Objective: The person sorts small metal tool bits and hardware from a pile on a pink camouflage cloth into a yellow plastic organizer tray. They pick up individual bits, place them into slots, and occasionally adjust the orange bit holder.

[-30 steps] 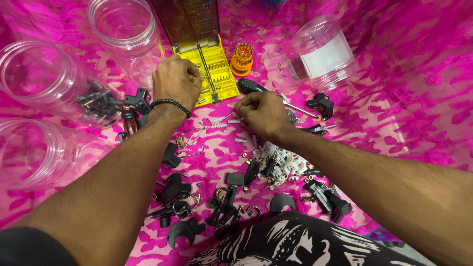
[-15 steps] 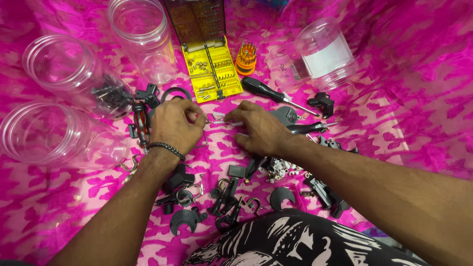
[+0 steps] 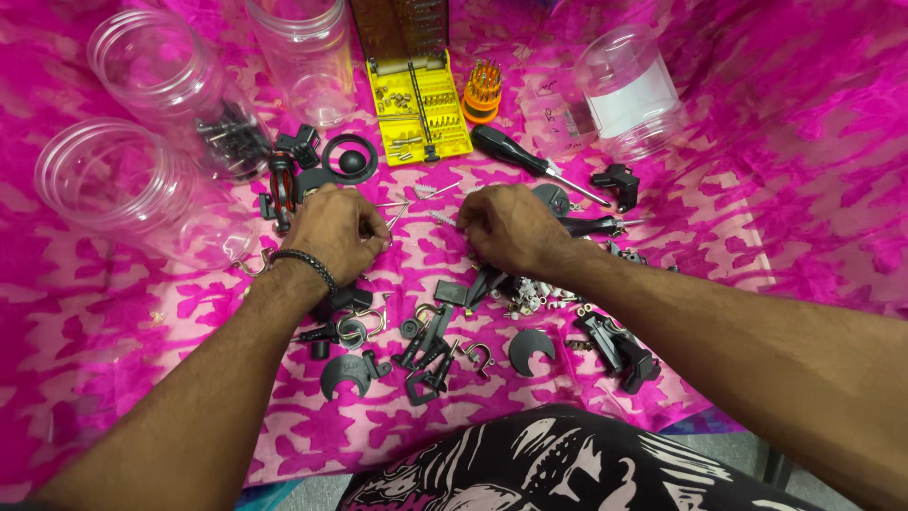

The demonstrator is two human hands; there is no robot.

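We look down on a table covered with a pink patterned cloth [image 3: 776, 170], strewn with small black parts and hardware. Our left hand [image 3: 333, 232] rests knuckles up near the middle, a dark braided bracelet [image 3: 305, 263] on its wrist. Its fingers are curled in, and a thin bent wire piece [image 3: 392, 213] pokes out just beside them; we cannot tell whether they actually pinch it, since the fingertips are hidden under the hand. Our right hand [image 3: 511, 227] lies close to the left, also knuckles up with fingers clenched downward over the cloth; what, if anything, it holds is hidden.

Between and just above the two hands lie a couple of pale screws [image 3: 437, 192]. Just behind the right hand lies a black-handled screwdriver [image 3: 530, 163], pointing right. Farther back stands an open yellow bit case [image 3: 421, 118], with an orange round bit holder [image 3: 482, 92] beside it. To the left lie three clear plastic jars [image 3: 113, 185], one with dark screws inside; another clear jar [image 3: 629, 90] is at the right rear. A black ring-shaped part [image 3: 350, 158] sits just behind the left hand. Nearer to us, a scatter of black plastic clips [image 3: 426, 355] and half-round pieces lies below both hands.
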